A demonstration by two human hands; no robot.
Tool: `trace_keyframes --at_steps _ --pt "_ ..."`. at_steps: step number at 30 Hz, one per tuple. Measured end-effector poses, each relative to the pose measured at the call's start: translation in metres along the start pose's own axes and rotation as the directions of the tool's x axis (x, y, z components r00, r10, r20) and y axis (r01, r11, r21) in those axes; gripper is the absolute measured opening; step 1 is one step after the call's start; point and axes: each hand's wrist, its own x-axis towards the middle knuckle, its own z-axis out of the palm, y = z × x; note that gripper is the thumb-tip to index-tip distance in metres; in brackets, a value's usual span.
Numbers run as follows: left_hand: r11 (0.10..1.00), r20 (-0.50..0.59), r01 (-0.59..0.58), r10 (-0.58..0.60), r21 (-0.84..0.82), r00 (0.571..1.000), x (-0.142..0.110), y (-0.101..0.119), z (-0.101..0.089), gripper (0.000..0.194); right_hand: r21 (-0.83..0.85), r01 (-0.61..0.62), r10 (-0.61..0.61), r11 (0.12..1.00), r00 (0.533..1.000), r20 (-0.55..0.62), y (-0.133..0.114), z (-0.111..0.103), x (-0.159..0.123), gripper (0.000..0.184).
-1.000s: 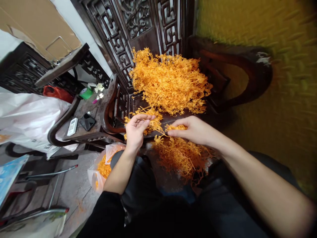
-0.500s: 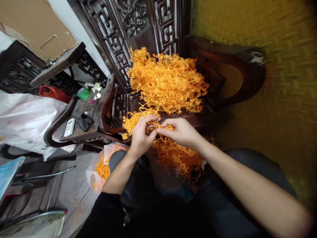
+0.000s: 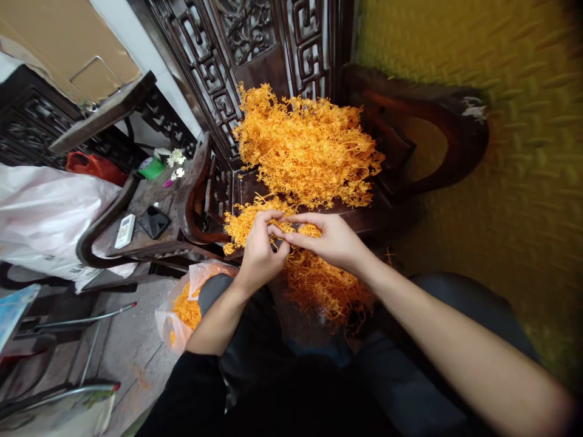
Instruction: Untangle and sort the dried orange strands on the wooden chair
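Note:
A big heap of orange branched sprigs (image 3: 310, 149) lies on the seat of a dark carved wooden chair (image 3: 410, 152). A smaller tangle of the same orange sprigs (image 3: 325, 285) hangs over my lap. My left hand (image 3: 260, 252) and my right hand (image 3: 330, 240) meet just above the seat's front edge. Both pinch a single orange sprig (image 3: 291, 227) between fingertips, left fingers curled, right fingers pressed on the stem.
A plastic bag with orange bits (image 3: 184, 309) sits on the floor by my left knee. A second chair seat on the left holds a phone (image 3: 153, 221), a white remote (image 3: 124, 230) and small white flowers (image 3: 175, 159). A large white bag (image 3: 50, 218) lies further left.
My hands came together from apart. The left hand closed from open fingers to a pinch on the sprig held by the right hand.

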Motion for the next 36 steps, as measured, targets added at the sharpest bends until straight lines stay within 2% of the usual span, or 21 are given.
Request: trace_keyframes --at_steps 2,4,6,8,10,12,14,15,16,18,19,20,22,24,27,30,33,36 --pt "1.0 0.004 0.002 -0.002 -0.014 1.0 0.0 0.001 0.0 0.048 0.019 -0.001 0.001 1.0 1.0 0.029 0.0 -0.001 0.0 0.032" --pt "0.998 0.017 0.025 -0.024 -0.054 1.0 -0.001 0.003 0.001 0.046 0.015 0.045 -0.044 0.999 0.999 -0.02 0.0 0.003 -0.003 0.021" --pt "0.995 0.011 0.051 -0.05 -0.086 0.999 -0.001 0.006 0.002 0.043 0.026 0.07 -0.068 0.997 0.995 -0.074 -0.001 0.013 -0.008 0.019" --pt "0.992 0.0 0.075 -0.075 -0.099 0.997 0.0 0.008 0.0 0.043 0.092 0.043 -0.031 0.995 0.991 -0.133 -0.003 0.021 -0.009 0.023" --pt "0.986 0.02 0.114 -0.112 -0.121 0.993 0.001 0.01 -0.004 0.048 0.219 -0.005 0.053 0.976 0.975 -0.215 -0.006 0.019 -0.005 0.022" --pt "0.966 0.095 0.181 -0.166 -0.185 0.982 0.002 0.01 -0.01 0.054 0.394 0.0 0.163 0.919 0.911 -0.38 -0.01 0.0 0.007 0.015" --pt "0.928 0.157 0.236 -0.197 -0.287 0.968 0.003 0.006 -0.016 0.057 0.559 0.11 0.331 0.822 0.706 -0.626 -0.012 -0.032 0.022 0.016" --pt "0.91 0.159 0.236 -0.192 -0.34 0.968 0.004 0.002 -0.018 0.057 0.579 0.16 0.35 0.8 0.659 -0.666 -0.012 -0.05 0.027 0.016" --pt "0.897 0.134 0.215 -0.176 -0.386 0.975 0.004 -0.001 -0.02 0.057 0.595 0.157 0.354 0.788 0.676 -0.647 -0.012 -0.065 0.031 0.015" --pt "0.892 0.037 0.14 -0.137 -0.43 0.99 0.005 -0.009 -0.02 0.059 0.642 -0.009 0.423 0.766 0.76 -0.494 -0.011 -0.081 0.03 0.009" --pt "0.898 -0.011 0.103 -0.119 -0.428 0.993 0.006 -0.013 -0.02 0.06 0.622 -0.086 0.426 0.778 0.8 -0.422 -0.01 -0.081 0.027 0.009" --pt "0.906 -0.047 0.075 -0.104 -0.417 0.993 0.006 -0.016 -0.02 0.061 0.589 -0.144 0.415 0.795 0.837 -0.356 -0.009 -0.077 0.022 0.016" --pt "0.923 -0.098 0.038 -0.081 -0.382 0.992 0.006 -0.02 -0.02 0.062 0.504 -0.185 0.346 0.843 0.905 -0.246 -0.006 -0.061 0.011 0.031" --pt "0.94 -0.132 0.014 -0.063 -0.342 0.989 0.005 -0.02 -0.021 0.063 0.418 -0.218 0.283 0.882 0.954 -0.1 -0.005 -0.045 0.003 0.033" --pt "0.959 -0.162 -0.003 -0.045 -0.283 0.986 0.004 -0.017 -0.023 0.063 0.183 -0.227 0.214 0.957 0.973 0.088 -0.005 -0.032 -0.002 0.032" --pt "0.963 -0.111 0.006 -0.038 -0.27 0.993 0.001 -0.015 -0.024 0.062 -0.008 -0.103 0.103 0.995 0.988 0.112 -0.007 -0.023 0.0 0.035" --pt "0.96 -0.019 0.014 -0.02 -0.28 1.0 0.0 -0.015 -0.022 0.063 -0.085 -0.002 0.015 0.996 0.988 0.152 -0.007 -0.013 0.002 0.029" --pt "0.963 -0.001 0.054 -0.056 -0.265 0.998 0.001 -0.013 -0.018 0.063 -0.053 0.098 -0.088 0.994 0.983 0.161 -0.006 -0.006 0.003 0.019"
